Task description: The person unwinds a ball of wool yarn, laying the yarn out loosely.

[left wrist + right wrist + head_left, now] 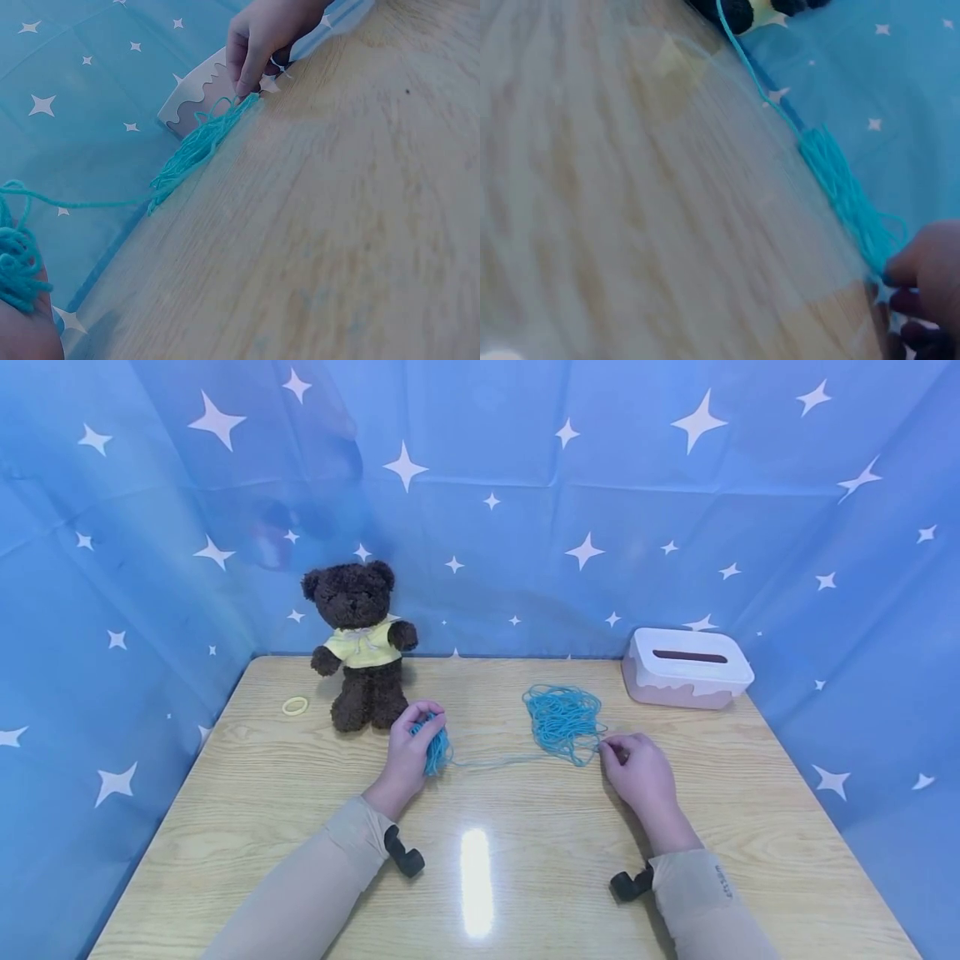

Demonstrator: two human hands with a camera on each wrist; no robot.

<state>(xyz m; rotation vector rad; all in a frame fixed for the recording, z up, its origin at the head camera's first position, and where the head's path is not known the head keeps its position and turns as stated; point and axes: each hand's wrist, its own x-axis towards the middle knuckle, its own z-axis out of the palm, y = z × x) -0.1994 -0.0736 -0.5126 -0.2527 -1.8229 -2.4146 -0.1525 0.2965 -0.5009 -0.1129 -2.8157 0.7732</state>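
A bundle of turquoise yarn (435, 748) is gripped in my left hand (407, 752), thumb and fingers curled about it, in front of the teddy bear. One strand runs right from that bundle to a loose, tangled pile of the same yarn (562, 720) on the table. At the pile's right edge my right hand (641, 772) pinches some yarn between thumb and fingertips. In the left wrist view the held bundle (19, 262) shows at the left edge. The right wrist view shows the right hand (934, 277) at the near end of the pile, its lower fingers partly cut off.
A dark brown teddy bear (367, 643) in a yellow top stands at the back left, with a pale yellow ring (295, 705) beside it. A white and pink tissue box (686, 670) sits at the back right. Blue star-patterned cloth (480, 527) surrounds the wooden table (555, 860).
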